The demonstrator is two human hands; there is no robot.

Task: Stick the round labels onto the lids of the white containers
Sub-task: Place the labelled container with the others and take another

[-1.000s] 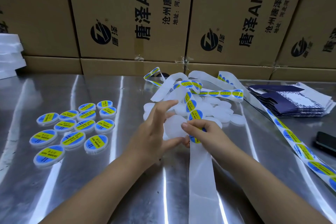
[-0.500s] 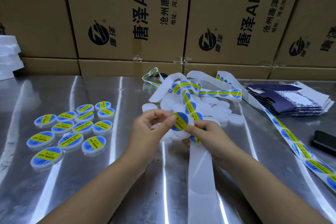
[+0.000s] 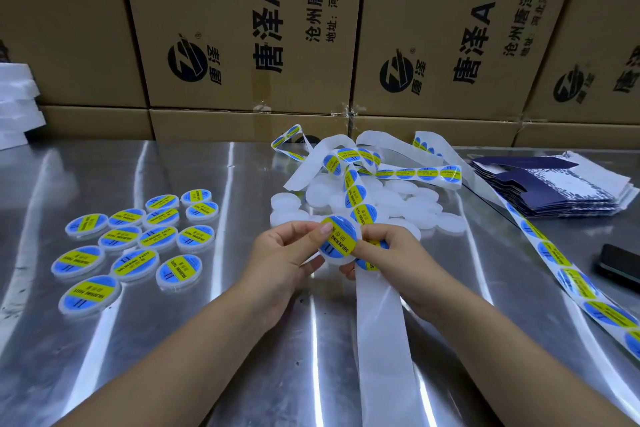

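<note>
Left hand (image 3: 284, 253): fingers curled behind a white container (image 3: 329, 258), holding it up off the table (image 3: 242, 357). The thumb tip presses the upper left edge of the label (image 3: 339, 240).

Label: blue and yellow, lying flat across the lid and facing me.

Right hand (image 3: 384, 251): closed round the strip (image 3: 377, 322), thumb against the container's right edge. The bare backing runs from under this hand toward the person, and one label shows just below the fingers.

Container sits between both hands at centre, in front of the bare containers (image 3: 398, 201).

Done containers (image 3: 138, 239): a cluster on the left, well apart from the hands.

Phone (image 3: 620, 263) at the right edge.

Against a second ago: the lid was plain white then, with the left fingers spread over it. Half a second ago the label was only being laid on under the left thumb. Now it covers the lid and both thumbs sit at its rim. The done cluster is unchanged.
</note>
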